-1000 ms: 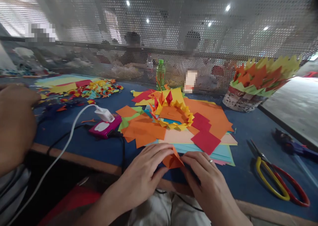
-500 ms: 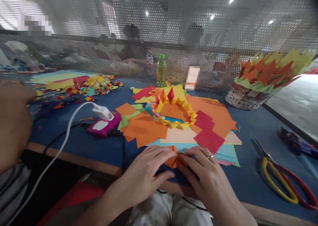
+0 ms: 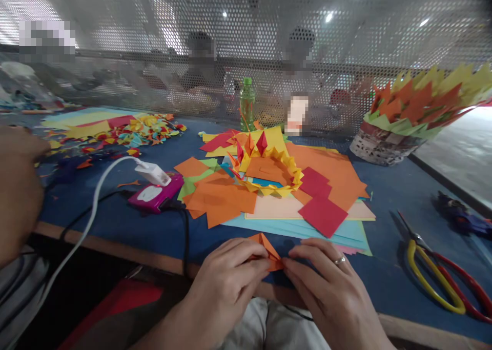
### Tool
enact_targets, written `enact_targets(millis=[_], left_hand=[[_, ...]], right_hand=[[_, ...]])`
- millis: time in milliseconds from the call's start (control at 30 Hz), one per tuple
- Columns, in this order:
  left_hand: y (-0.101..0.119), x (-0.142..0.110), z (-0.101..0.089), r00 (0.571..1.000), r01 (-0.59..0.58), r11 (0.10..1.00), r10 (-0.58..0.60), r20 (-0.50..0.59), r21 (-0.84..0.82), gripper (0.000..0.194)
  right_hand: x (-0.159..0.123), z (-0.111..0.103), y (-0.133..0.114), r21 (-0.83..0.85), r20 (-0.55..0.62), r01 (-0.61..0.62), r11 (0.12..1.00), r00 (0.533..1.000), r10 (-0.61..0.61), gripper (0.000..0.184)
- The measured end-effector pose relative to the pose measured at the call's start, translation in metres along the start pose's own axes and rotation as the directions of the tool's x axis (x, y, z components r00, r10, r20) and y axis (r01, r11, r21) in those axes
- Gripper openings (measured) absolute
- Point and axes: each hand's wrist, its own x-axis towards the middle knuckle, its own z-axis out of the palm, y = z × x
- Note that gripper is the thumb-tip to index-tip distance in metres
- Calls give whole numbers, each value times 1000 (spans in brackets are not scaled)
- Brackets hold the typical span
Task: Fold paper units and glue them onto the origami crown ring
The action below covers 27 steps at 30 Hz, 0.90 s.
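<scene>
1. Paper piece [image 3: 272, 250] sits between left hand [image 3: 232, 273] and right hand [image 3: 328, 283], near edge of the desk [image 3: 146, 237]
2. Paper ring [image 3: 271, 190] on the sheet pile [image 3: 330, 170] behind that
3. Power block [image 3: 157, 192] left, scissors [image 3: 418, 239] right
4. Bottle [image 3: 247, 104] behind the pile, basket [image 3: 384, 142] back right

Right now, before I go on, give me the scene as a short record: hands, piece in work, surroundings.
Left hand: pinching the orange paper
Right hand: fingertips at that paper's right corner; grip unclear
Piece: folded, peaked, partly hidden by fingers
Ahead: yellow paper ring on loose sheets
Right side: scissors, blue tool
Left side: purple box with white plug; another person's arm
Back: green bottle
</scene>
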Motion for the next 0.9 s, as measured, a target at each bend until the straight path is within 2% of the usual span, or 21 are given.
enact_targets(millis=[100, 267, 467, 900], left_hand=[[0, -5, 0, 999, 40, 999, -40, -12, -31, 22], [0, -8, 1, 998, 48, 999, -49, -27, -18, 29], [4, -10, 5, 990, 87, 995, -93, -108, -51, 16], [15, -2, 13, 953, 281, 957, -288, -90, -76, 16]], right_hand=[[-2, -2, -1, -6, 12, 14, 1000, 1000, -14, 25], [1, -4, -2, 34, 30, 67, 997, 997, -68, 19], [1, -3, -1, 105, 53, 46, 993, 997, -51, 21], [1, -6, 5, 155, 38, 35, 987, 998, -42, 18]])
